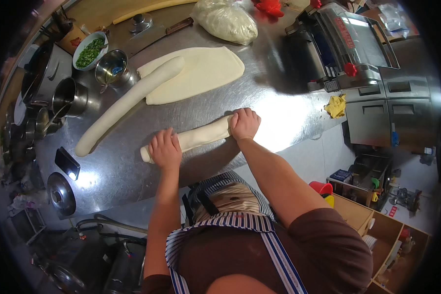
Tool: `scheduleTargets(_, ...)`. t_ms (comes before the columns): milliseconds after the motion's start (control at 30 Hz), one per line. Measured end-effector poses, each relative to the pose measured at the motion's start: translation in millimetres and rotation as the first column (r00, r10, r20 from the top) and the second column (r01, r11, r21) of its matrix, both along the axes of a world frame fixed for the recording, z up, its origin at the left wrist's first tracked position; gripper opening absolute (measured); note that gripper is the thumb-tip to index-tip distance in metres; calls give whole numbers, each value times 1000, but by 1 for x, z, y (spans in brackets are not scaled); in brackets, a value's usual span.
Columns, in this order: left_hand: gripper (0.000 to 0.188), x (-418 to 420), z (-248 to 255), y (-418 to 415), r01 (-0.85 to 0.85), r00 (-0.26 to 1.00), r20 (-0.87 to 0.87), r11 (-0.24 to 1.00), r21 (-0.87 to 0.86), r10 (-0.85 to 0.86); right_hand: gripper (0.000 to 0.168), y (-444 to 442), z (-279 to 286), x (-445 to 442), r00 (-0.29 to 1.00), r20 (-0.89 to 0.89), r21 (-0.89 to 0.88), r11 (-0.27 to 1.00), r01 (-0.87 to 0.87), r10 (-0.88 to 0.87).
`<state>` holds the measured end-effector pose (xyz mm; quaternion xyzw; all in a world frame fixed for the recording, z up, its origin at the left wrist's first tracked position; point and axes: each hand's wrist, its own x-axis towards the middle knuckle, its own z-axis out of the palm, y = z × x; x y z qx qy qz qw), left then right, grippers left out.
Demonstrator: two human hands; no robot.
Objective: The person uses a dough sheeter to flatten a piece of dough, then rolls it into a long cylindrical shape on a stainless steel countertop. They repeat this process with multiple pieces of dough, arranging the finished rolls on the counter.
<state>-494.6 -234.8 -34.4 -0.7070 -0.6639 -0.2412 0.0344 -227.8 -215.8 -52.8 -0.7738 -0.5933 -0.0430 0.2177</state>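
A short roll of pale dough [204, 136] lies on the steel worktop [121, 176] in front of me. Near its left end, my left hand [164, 149] wraps over the top, and the end of the roll pokes out beyond it. My right hand [246, 123] grips the other end, covering it. Behind the roll is a flat sheet of dough [202, 73] with squared and rounded edges. A longer, smooth dough log [128, 104] rests with its far end on that sheet and stretches toward the left front of the worktop.
A dough machine with rollers [338, 47] stands at the back right, near a yellow cloth [335, 106]. A plastic-wrapped mass [226, 22] and a knife [179, 26] lie at the back. Leftward are chopped greens in a bowl [90, 51], metal pots [70, 97], a phone [67, 162] and a lid [61, 193].
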Motion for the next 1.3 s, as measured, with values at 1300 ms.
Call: scheduleTargets(1300, 26, 37, 18, -37, 165, 986, -6, 975, -147, -168, 18, -48, 28, -99, 830, -308, 109, 884, -455, 465)
